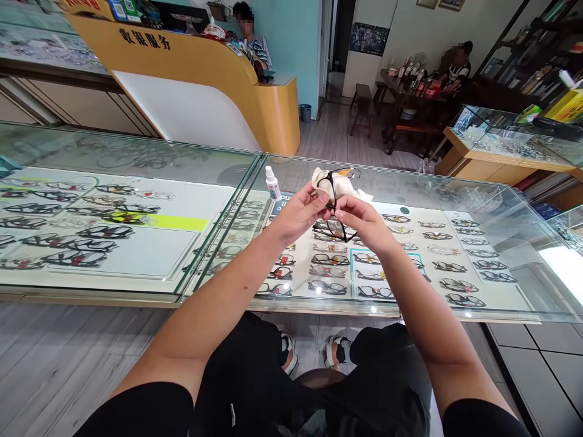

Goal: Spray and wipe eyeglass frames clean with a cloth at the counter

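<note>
A pair of black-framed eyeglasses (335, 193) is held up between my two hands over the glass counter. My left hand (300, 212) is closed, thumb and fingers pinching the frame from the left side. From the right, the fingertips of my right hand (362, 220) pinch the lower part of the same frame. A cream-coloured cloth (350, 187) shows just behind the glasses, close to my left fingertips; whether those fingers also touch it I cannot tell. A small white spray bottle (272, 184) stands upright on the counter, left of my hands.
Under the glass countertop (478, 188), rows of eyeglasses (328, 260) lie on white boards. A second display case (113, 243) adjoins on the left. Beyond stand a wooden cashier desk (273, 115) with a person (255, 42) behind it, and a dark table with another person (458, 70).
</note>
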`<state>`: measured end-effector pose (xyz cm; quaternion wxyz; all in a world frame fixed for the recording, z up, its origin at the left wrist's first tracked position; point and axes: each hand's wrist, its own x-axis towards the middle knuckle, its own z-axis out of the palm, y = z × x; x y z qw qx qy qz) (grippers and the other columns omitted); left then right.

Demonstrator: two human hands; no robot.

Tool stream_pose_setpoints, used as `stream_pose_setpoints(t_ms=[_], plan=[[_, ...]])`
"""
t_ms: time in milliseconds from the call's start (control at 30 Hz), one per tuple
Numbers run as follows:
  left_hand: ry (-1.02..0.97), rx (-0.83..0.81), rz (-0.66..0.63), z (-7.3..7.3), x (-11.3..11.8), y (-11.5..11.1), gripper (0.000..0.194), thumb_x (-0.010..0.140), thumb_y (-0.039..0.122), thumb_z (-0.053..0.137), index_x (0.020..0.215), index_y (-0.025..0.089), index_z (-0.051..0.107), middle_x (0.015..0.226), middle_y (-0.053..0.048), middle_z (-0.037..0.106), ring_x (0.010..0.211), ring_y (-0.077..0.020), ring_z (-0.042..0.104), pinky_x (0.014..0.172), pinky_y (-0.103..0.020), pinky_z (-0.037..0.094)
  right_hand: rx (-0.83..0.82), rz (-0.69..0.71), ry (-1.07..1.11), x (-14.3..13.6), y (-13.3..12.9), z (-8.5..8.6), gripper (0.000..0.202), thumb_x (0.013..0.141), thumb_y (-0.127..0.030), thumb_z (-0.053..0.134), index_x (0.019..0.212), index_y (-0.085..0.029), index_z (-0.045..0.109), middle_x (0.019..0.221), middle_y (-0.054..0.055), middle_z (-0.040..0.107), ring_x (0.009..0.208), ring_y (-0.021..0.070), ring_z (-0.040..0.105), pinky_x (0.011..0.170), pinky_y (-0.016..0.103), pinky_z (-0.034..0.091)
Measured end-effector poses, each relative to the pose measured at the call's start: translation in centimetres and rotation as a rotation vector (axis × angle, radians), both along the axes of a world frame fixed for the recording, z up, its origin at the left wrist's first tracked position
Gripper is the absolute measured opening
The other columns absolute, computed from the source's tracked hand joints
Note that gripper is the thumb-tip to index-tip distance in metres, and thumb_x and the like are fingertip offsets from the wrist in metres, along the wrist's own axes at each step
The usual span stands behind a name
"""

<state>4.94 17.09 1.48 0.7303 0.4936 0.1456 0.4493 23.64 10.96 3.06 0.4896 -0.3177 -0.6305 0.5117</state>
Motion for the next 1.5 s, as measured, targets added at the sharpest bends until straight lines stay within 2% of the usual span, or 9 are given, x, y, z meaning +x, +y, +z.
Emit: stream_pose_setpoints(t_ms=[233, 433, 667, 867, 1000, 1133, 1267, 1400, 1500], plan=[[-0.042, 0.049, 0.107, 0.6, -0.1, 0.4, 0.048, 0.082, 0.051, 0.093, 0.113, 0.021, 0.071, 0.101, -0.004, 0.078, 0.084, -0.0156, 0.072, 0.077, -0.029, 0.058, -0.020, -0.036, 0.026, 0.3, 0.2, 0.2, 0.034, 0.095, -0.054, 0.081, 0.090, -0.023, 0.066, 0.100, 0.005, 0.078, 0.100, 0.0227, 0.068, 0.098, 0.040, 0.051], [0.073, 0.141, 0.077, 0.3, -0.1, 0.1, 0.045, 0.082, 0.053, 0.093, 0.101, 0.018, 0.071, 0.078, 0.000, 0.071, 0.062, -0.0111, 0.066, 0.064, -0.026, 0.055, -0.057, 0.053, 0.046, 0.6, 0.3, -0.3, 0.032, 0.096, -0.052, 0.080, 0.096, -0.022, 0.069, 0.104, 0.006, 0.080, 0.103, 0.0226, 0.070, 0.095, 0.036, 0.052], [0.071, 0.107, 0.014, 0.0, 0.0, -0.1, 0.048, 0.078, 0.050, 0.096, 0.097, 0.019, 0.065, 0.078, 0.002, 0.072, 0.059, -0.0093, 0.066, 0.058, -0.022, 0.053, -0.107, 0.089, 0.028, 0.9, 0.8, -1.1, 0.037, 0.092, -0.057, 0.082, 0.097, -0.022, 0.071, 0.104, 0.006, 0.080, 0.104, 0.0231, 0.072, 0.092, 0.035, 0.054], [0.110, 0.138, -0.042, 1.5, 0.5, -0.4, 0.052, 0.074, 0.051, 0.099, 0.088, 0.015, 0.064, 0.076, -0.002, 0.071, 0.059, -0.0102, 0.066, 0.054, -0.022, 0.053, -0.146, 0.150, 0.038, 1.5, 0.9, -0.6, 0.040, 0.090, -0.057, 0.084, 0.101, -0.020, 0.076, 0.102, 0.007, 0.080, 0.106, 0.0246, 0.073, 0.101, 0.038, 0.054], [0.146, 0.162, -0.027, 2.5, 1.3, 0.2, 0.053, 0.069, 0.048, 0.102, 0.089, 0.015, 0.065, 0.075, -0.002, 0.073, 0.057, -0.0120, 0.066, 0.052, -0.024, 0.054, -0.148, 0.136, 0.076, 2.0, 1.0, -0.2, 0.040, 0.089, -0.055, 0.086, 0.104, -0.019, 0.077, 0.098, 0.007, 0.080, 0.096, 0.0235, 0.073, 0.089, 0.035, 0.056], [0.153, 0.171, 0.011, 1.9, 2.1, 1.0, 0.057, 0.066, 0.050, 0.103, 0.092, 0.016, 0.066, 0.072, -0.001, 0.073, 0.053, -0.0133, 0.067, 0.049, -0.025, 0.055, -0.170, 0.098, 0.058, 2.6, 1.1, -0.4, 0.040, 0.087, -0.051, 0.088, 0.108, -0.019, 0.077, 0.101, 0.007, 0.080, 0.101, 0.0237, 0.073, 0.090, 0.035, 0.055], [0.124, 0.166, 0.100, 0.6, 2.5, 1.3, 0.056, 0.075, 0.063, 0.094, 0.090, 0.018, 0.064, 0.069, 0.001, 0.070, 0.046, -0.0119, 0.063, 0.043, -0.024, 0.051, -0.156, 0.105, -0.034, 2.8, 1.2, -0.9, 0.038, 0.092, -0.050, 0.083, 0.110, -0.018, 0.079, 0.106, 0.007, 0.080, 0.107, 0.0232, 0.070, 0.099, 0.036, 0.053], [0.109, 0.173, 0.074, 0.8, 1.8, 1.1, 0.057, 0.083, 0.069, 0.084, 0.085, 0.017, 0.064, 0.067, -0.002, 0.069, 0.051, -0.0155, 0.067, 0.049, -0.029, 0.056, -0.165, 0.119, 0.007, 2.5, 1.0, -0.6, 0.034, 0.092, -0.050, 0.082, 0.104, -0.018, 0.079, 0.107, 0.008, 0.080, 0.110, 0.0250, 0.071, 0.096, 0.036, 0.055], [0.084, 0.144, 0.028, 1.2, 1.3, 0.9, 0.054, 0.079, 0.062, 0.092, 0.091, 0.015, 0.067, 0.078, -0.005, 0.074, 0.063, -0.0168, 0.072, 0.060, -0.030, 0.061, -0.208, 0.097, 0.136, 2.2, 0.9, -0.1, 0.035, 0.087, -0.050, 0.088, 0.096, -0.018, 0.075, 0.096, 0.007, 0.078, 0.100, 0.0245, 0.073, 0.089, 0.036, 0.057]])
